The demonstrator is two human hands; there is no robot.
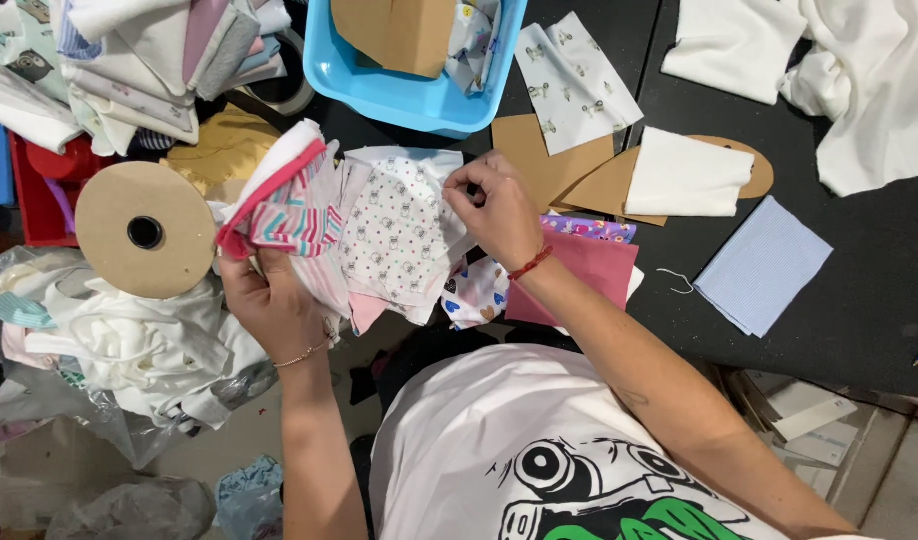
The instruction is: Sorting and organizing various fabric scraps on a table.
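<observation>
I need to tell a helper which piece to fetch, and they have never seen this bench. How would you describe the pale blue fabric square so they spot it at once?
Start at the black table and look to the right of the right hand. The pale blue fabric square lies flat there, alone, just below the folded white cloth on brown card. Unlike the printed pieces around it, it is plain.
</observation>
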